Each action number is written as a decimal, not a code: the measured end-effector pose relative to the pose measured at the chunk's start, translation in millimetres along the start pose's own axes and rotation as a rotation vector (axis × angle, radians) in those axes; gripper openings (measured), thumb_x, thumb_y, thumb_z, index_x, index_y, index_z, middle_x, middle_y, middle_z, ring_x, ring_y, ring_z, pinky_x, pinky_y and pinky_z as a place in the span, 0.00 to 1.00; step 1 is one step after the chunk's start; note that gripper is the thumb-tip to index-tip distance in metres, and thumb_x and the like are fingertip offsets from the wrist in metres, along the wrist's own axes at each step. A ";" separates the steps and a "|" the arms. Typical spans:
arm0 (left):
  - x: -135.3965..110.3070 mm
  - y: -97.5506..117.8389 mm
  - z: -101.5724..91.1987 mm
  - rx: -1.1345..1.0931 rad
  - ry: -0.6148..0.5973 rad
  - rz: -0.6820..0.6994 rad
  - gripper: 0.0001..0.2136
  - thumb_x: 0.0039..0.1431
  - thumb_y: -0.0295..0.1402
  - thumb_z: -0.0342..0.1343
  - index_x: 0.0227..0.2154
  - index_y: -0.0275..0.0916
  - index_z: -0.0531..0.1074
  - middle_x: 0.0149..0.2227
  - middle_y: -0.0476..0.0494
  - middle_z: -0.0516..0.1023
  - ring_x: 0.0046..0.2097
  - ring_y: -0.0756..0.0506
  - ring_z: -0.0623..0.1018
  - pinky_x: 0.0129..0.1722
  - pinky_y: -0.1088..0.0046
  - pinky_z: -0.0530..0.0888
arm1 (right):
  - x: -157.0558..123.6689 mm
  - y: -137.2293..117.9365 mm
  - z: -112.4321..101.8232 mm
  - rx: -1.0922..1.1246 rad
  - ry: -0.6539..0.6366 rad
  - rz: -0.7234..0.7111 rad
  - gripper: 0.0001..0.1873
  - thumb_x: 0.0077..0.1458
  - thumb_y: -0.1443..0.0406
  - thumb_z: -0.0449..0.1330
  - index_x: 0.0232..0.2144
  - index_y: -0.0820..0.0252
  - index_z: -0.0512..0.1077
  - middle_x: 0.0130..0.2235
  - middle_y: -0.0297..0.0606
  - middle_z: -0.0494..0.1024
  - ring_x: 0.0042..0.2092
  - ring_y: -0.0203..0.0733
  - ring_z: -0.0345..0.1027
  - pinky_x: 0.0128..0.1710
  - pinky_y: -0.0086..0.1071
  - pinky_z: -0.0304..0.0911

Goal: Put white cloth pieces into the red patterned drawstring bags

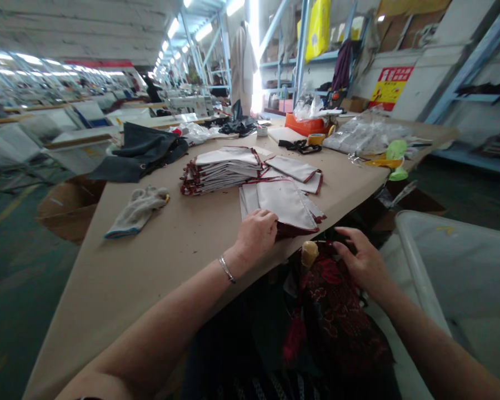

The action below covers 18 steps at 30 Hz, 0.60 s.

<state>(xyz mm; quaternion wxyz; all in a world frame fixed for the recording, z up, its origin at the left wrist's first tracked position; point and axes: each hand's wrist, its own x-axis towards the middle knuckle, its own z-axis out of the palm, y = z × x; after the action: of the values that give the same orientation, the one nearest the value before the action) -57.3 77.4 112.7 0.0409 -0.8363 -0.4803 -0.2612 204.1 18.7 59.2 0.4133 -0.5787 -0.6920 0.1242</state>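
My left hand is closed at the near edge of a folded white cloth piece with dark red edging, close to the table's front edge. Its fingertips are partly hidden by the curl of the hand. Lower and to the right, my right hand has thumb and forefinger apart at the top of a dark red patterned fabric bag; its other fingers are hidden. A yellowish knob-like piece sticks up at the bag's top, and a red tassel hangs beside it. Behind my left hand lies a stack of similar white pieces.
On the brown-covered table lie a work glove, dark grey cloth, black straps, an orange tray and plastic bags. A white bin stands at my right, a cardboard box at the left.
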 end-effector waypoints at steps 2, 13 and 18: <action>4.9 2.6 -4.0 0.004 0.043 -0.007 0.09 0.58 0.25 0.48 0.29 0.39 0.73 0.32 0.42 0.77 0.38 0.45 0.74 0.42 0.69 0.70 | 38.0 -49.0 4.5 -0.056 -0.096 -0.246 0.19 0.58 0.57 0.54 0.49 0.58 0.69 0.50 0.45 0.72 0.53 0.50 0.64 0.55 0.46 0.59; -7.3 -3.3 -9.8 -0.125 0.143 -0.205 0.08 0.52 0.23 0.50 0.29 0.39 0.73 0.33 0.43 0.76 0.38 0.44 0.75 0.40 0.69 0.70 | 114.9 -85.7 9.4 -0.531 -0.186 -0.099 0.19 0.51 0.72 0.52 0.45 0.62 0.72 0.35 0.50 0.78 0.39 0.52 0.72 0.41 0.41 0.63; -17.8 12.2 -32.6 -1.118 0.385 -0.705 0.02 0.49 0.26 0.54 0.26 0.39 0.69 0.24 0.51 0.72 0.26 0.50 0.74 0.23 0.77 0.69 | 63.6 -116.0 1.2 -0.353 -0.201 -0.270 0.13 0.52 0.72 0.51 0.39 0.60 0.70 0.37 0.45 0.77 0.38 0.47 0.70 0.38 0.34 0.59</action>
<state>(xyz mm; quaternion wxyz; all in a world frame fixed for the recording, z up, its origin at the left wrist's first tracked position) -67.3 46.5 134.5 -0.3996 -0.4644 -0.5008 -0.6114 123.0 41.8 161.1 0.2478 -0.5288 -0.8118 0.0021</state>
